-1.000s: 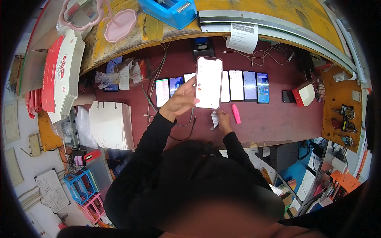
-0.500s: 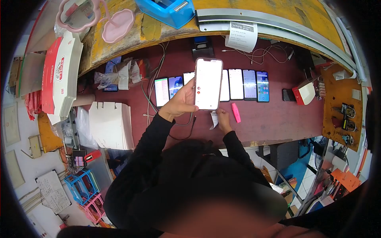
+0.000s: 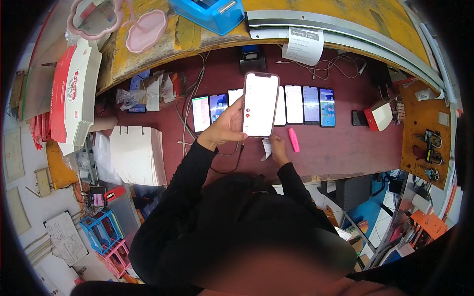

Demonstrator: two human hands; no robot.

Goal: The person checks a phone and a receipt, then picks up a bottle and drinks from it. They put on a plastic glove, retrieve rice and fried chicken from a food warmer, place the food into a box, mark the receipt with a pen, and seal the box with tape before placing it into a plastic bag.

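L hand [image 3: 224, 129] is gripping a lit phone [image 3: 260, 104], thumb pressing by its lower L corner, fingers curling behind; the phone is hanging above the desk [image 3: 355, 153], partly blocking the row of phones [image 3: 294, 105] beyond. R hand [image 3: 278, 148] is pinching a slip [image 3: 266, 149] w/ fingers nearly together, just below the phone. A pink marker [image 3: 294, 140] is lying just beside R hand. Vs. 1 s ago, L thumb is sitting lower, nearer the phone's bottom edge; R hand is staying put w/ slip.

A blue tape dispenser [image 3: 210, 16] and pink-framed mirror [image 3: 95, 18] stand on a yellow shelf [image 3: 316, 6].
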